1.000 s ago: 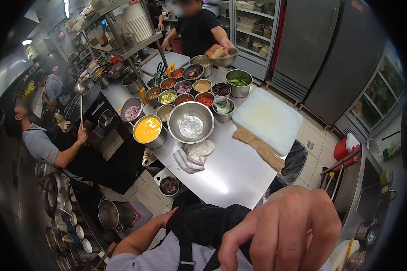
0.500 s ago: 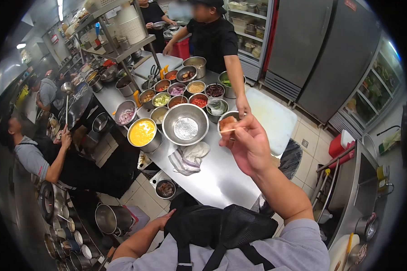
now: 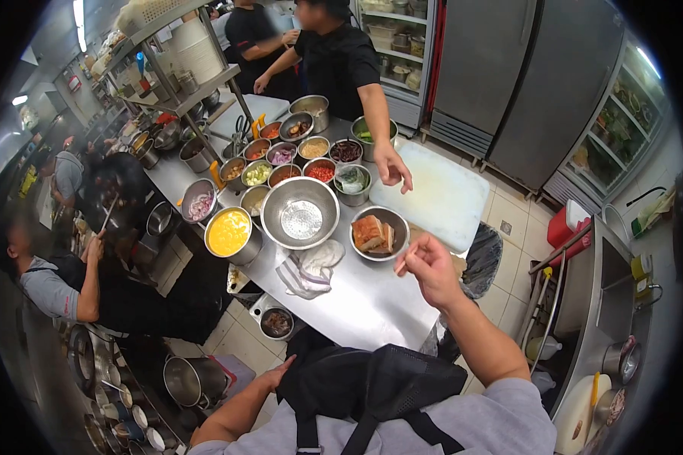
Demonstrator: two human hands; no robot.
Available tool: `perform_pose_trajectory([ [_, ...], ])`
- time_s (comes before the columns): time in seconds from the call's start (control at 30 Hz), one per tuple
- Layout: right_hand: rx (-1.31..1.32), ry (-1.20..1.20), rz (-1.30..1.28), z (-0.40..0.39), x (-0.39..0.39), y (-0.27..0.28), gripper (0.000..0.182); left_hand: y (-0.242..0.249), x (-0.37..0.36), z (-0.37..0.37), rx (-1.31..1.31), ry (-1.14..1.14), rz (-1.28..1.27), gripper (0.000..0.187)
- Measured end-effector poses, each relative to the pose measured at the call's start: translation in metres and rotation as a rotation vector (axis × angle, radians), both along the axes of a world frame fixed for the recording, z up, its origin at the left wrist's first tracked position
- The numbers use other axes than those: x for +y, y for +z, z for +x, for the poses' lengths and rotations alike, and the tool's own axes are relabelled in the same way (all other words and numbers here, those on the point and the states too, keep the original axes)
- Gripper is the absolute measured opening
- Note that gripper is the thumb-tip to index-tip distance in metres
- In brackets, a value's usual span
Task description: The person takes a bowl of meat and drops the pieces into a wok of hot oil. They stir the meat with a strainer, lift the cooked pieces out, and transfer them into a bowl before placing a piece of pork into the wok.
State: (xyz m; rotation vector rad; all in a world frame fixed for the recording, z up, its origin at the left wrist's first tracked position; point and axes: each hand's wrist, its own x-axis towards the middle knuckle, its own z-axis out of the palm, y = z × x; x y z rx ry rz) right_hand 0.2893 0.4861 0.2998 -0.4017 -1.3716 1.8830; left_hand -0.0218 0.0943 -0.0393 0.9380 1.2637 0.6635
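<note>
My right hand point(image 3: 430, 274) is closed in a pinch at the right edge of the steel table point(image 3: 364, 311). Between thumb and fingers is the end of a thin pale stick, mostly hidden now. Just beyond the fingertips stands a metal bowl point(image 3: 363, 251), holding browned, layered chunks of meat point(image 3: 372, 234) that look like pork belly. A co-worker's hand point(image 3: 391, 165), fingers spread, hovers behind that bowl without touching it. Down at my waist, my left hand point(image 3: 281, 371) lies flat against black cloth, its fingertips partly hidden, with nothing visible in it.
A large steel bowl point(image 3: 300, 212), a pot of yellow liquid point(image 3: 230, 233) and a striped cloth point(image 3: 311, 269) are left of the meat. Several small ingredient bowls fill the back. A white cutting board point(image 3: 440, 193) lies at right. Another person point(image 3: 53, 280) works at the left.
The co-worker has let go of the meat bowl and drawn the hand back. My right hand has moved down, away from the meat, uncovering the bowl. My left hand stays at my waist.
</note>
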Motion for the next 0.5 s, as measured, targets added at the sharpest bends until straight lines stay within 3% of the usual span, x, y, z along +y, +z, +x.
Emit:
perform_pose_trajectory([
  [0.03, 0.01, 0.001, 0.01, 0.005, 0.0, -0.011, 0.01, -0.002, 0.0, -0.005, 0.01, 0.001, 0.01, 0.078],
  [0.1, -0.189, -0.053, 0.079, 0.021, 0.004, -0.037, 0.009, -0.02, 0.005, -0.015, 0.523, -0.595, 0.578, 0.074],
  [0.13, -0.186, -0.057, 0.096, 0.028, 0.007, -0.051, 0.009, -0.015, 0.011, -0.015, 0.631, -0.7, 0.666, 0.07],
  [0.27, -0.379, -0.168, -0.051, 0.075, -0.007, -0.109, 0.01, 0.004, 0.013, -0.01, 0.617, -0.709, 0.672, 0.065],
  [0.33, -0.43, -0.178, -0.058, 0.103, -0.016, -0.136, 0.01, 0.028, 0.012, 0.0, 0.287, -0.286, 0.701, 0.064],
  [0.37, -0.434, -0.17, -0.057, 0.115, -0.022, -0.143, 0.01, 0.032, 0.01, 0.003, 0.287, -0.278, 0.7, 0.064],
  [0.43, -0.5, -0.159, -0.155, 0.137, -0.034, -0.156, 0.006, 0.041, 0.008, 0.002, 0.225, -0.262, 0.378, 0.064],
  [0.5, -0.565, -0.158, -0.175, 0.158, -0.042, -0.167, 0.005, 0.041, 0.013, 0.001, 0.271, -0.297, 0.478, 0.065],
])
